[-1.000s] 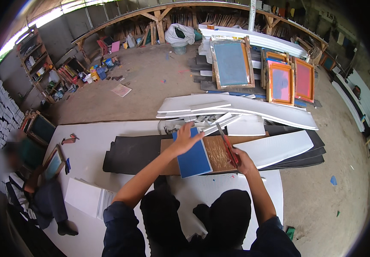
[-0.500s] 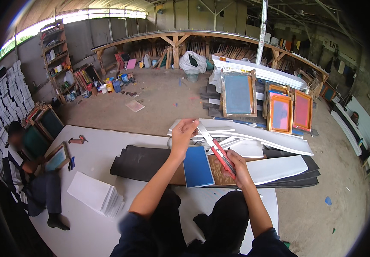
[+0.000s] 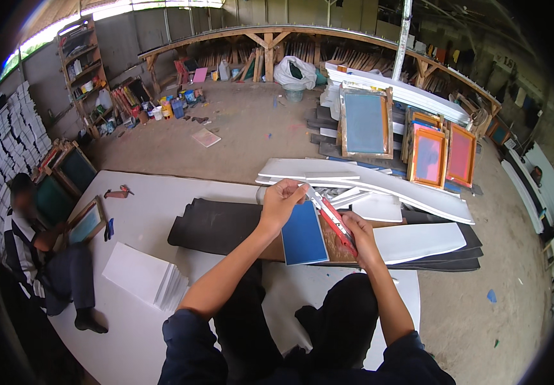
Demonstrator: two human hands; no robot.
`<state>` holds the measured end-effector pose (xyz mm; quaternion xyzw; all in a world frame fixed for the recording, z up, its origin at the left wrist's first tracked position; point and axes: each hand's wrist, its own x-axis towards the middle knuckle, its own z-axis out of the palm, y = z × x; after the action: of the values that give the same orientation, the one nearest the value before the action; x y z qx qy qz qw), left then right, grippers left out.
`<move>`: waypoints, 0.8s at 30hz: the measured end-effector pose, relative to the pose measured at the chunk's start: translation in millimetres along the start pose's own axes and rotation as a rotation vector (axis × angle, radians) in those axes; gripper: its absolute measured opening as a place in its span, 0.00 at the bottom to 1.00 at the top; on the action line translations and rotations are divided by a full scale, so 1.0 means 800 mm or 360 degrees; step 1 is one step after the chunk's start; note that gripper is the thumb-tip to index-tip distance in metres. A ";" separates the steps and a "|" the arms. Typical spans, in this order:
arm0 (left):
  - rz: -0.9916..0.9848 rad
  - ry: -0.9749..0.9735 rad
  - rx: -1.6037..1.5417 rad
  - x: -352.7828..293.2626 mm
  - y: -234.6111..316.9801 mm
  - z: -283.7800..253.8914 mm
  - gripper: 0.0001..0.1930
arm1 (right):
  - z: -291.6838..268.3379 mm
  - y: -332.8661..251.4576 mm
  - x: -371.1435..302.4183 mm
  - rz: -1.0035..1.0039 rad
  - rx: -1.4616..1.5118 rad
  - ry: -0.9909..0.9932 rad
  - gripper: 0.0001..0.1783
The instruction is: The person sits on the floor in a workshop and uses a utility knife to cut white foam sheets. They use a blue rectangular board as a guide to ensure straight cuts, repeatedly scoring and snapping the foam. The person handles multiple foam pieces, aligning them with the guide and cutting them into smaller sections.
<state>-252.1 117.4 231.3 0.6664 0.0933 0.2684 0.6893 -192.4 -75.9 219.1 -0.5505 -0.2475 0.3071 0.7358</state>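
Note:
A red box cutter (image 3: 336, 222) is held slantwise in front of me, above the work pile. My right hand (image 3: 361, 236) is closed round its lower end. At the upper end, the fingers of my left hand (image 3: 282, 205) pinch the silver blade near its tip. Below my left hand lies a blue rectangular panel (image 3: 306, 240), partly over a brown wooden board (image 3: 340, 255). Dark grey sheets (image 3: 216, 224) are stacked under the board. White curved strips (image 3: 411, 192) and offcuts lie just beyond, and a white piece (image 3: 418, 242) is right of my right hand.
A stack of white sheets (image 3: 142, 273) lies on the pale floor sheet (image 3: 148, 186) at left. Another person (image 3: 65, 256) sits beyond it, beside a small frame (image 3: 87, 221). A second red cutter (image 3: 118, 192) lies nearby. Framed screens (image 3: 365, 122) stand at the far right.
My left hand and the box cutter's handle have come closer together, and less silver blade shows between them. The view has tilted slightly downward.

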 end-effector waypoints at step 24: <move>-0.0079 -0.0266 0.1336 0.032 -0.325 -0.008 0.30 | -0.152 0.178 0.127 0.0210 -0.1553 0.0204 0.17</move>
<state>-170.0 144.3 -15.0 0.9061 0.1542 0.1355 0.3698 -62.5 -53.0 51.8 -0.8630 -0.2813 0.1671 0.3849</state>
